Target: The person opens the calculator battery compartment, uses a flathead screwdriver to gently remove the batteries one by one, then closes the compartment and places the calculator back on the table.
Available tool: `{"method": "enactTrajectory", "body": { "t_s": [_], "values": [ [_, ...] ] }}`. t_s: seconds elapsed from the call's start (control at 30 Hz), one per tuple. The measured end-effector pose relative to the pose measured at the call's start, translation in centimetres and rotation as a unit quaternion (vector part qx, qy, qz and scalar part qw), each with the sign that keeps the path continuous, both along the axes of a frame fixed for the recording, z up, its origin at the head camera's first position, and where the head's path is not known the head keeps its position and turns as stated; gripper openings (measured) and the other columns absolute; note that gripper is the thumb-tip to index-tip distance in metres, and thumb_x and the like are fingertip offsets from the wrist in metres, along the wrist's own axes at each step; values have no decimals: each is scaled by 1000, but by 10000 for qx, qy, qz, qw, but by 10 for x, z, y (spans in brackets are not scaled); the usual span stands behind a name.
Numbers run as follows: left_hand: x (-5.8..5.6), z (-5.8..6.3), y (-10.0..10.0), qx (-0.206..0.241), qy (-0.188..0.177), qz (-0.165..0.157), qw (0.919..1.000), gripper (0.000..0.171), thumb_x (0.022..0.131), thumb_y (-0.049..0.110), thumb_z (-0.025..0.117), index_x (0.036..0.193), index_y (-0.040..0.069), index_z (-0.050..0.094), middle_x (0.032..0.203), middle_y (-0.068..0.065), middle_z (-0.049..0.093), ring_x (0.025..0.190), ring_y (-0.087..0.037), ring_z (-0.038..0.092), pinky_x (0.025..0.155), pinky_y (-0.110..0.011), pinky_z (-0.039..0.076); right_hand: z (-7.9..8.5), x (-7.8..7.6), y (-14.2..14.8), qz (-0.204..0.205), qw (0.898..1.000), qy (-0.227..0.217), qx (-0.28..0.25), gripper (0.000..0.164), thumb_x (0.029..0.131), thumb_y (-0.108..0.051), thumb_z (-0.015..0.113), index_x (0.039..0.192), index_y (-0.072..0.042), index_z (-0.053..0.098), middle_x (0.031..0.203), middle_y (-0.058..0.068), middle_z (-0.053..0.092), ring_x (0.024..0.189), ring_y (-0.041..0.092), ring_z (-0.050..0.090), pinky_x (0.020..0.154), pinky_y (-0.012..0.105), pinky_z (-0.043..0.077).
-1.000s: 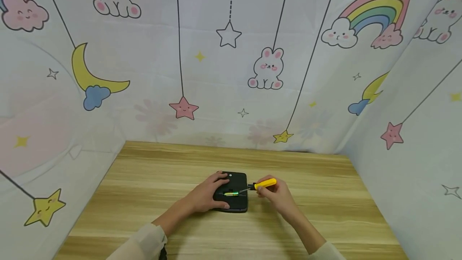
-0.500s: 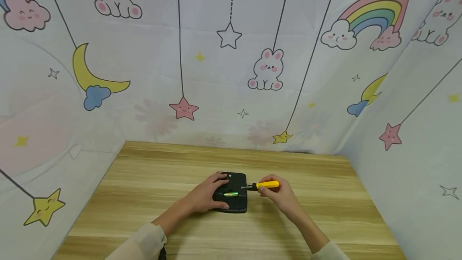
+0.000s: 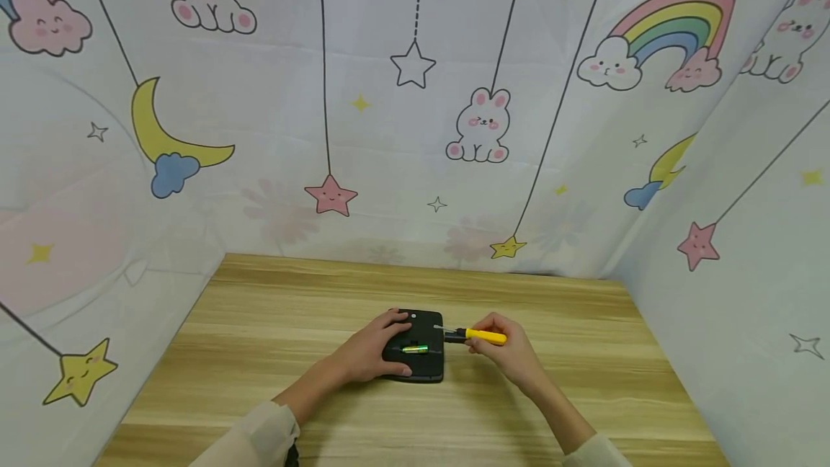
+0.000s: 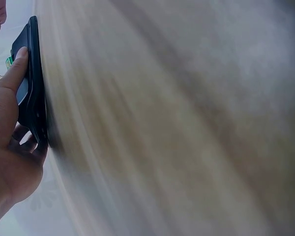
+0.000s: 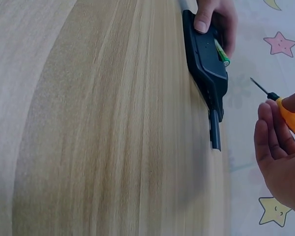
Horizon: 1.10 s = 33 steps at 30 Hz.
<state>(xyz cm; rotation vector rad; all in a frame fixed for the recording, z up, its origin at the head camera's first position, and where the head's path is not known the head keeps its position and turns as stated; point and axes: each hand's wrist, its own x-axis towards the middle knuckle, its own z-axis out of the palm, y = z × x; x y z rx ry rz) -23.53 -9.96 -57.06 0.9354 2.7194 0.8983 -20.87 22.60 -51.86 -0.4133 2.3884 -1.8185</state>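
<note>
A flat black device (image 3: 429, 366) lies on the wooden table, with a short black stub (image 5: 215, 130) sticking out of its right side. Near its middle sits a green battery (image 3: 416, 349), whose end rises above the surface in the right wrist view. My left hand (image 3: 366, 352) grips the device from the left, thumb and fingers spread over its face. In my right hand (image 3: 509, 353), thumb and fingers pinch a yellow-handled screwdriver (image 3: 486, 336). Its thin metal shaft (image 5: 259, 85) points left, raised above the device in the right wrist view.
The wooden tabletop (image 3: 311, 424) extends around the device on all sides. White fabric (image 3: 402, 150) printed with stars, moons and rabbits hangs behind the table and along both sides.
The screwdriver tip has moved from beside the battery up toward the device's far right. The right hand has shifted slightly right, and the handle now slopes the other way. The left hand stays put.
</note>
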Motion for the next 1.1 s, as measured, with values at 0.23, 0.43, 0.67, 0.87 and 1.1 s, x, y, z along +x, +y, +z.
{"method": "enactTrajectory", "body": {
  "t_s": [0.23,0.43,0.67,0.87,1.1],
  "values": [
    [-1,-1,0,-48,32,-14,10000,89,91,62,77,160,15,48,170,-4,33,161,-32,22,121,-54,37,-4,0,1,-301,9995,21,64,15,94,4,75,105,3,64,105,22,74,99,45,74,86,41,64],
    [-1,-2,0,-67,38,-8,10000,89,91,64,76,160,15,48,171,-5,33,161,-31,22,121,-54,37,-5,-1,2,-677,9974,111,237,15,92,5,76,100,1,64,103,23,74,97,41,74,77,26,60],
    [-2,-2,-1,-44,42,-31,10000,89,91,63,76,160,14,48,171,-6,32,161,-33,21,121,-55,36,-9,-2,5,-948,9948,62,375,16,92,0,80,95,-2,65,96,14,76,92,28,75,80,26,59],
    [-1,0,-1,-53,25,-28,10000,89,91,63,76,161,14,48,171,-5,32,161,-32,21,122,-54,36,-12,-4,9,-1330,9899,-77,494,16,90,1,80,95,-1,66,94,11,77,89,18,71,76,24,54],
    [-1,-1,1,-54,36,-15,10000,89,91,63,77,160,14,48,171,-6,32,161,-32,22,121,-54,37,-17,-7,15,-1708,9825,-284,687,18,88,-2,84,93,0,66,89,11,76,82,15,66,68,23,50]
  ]
}}
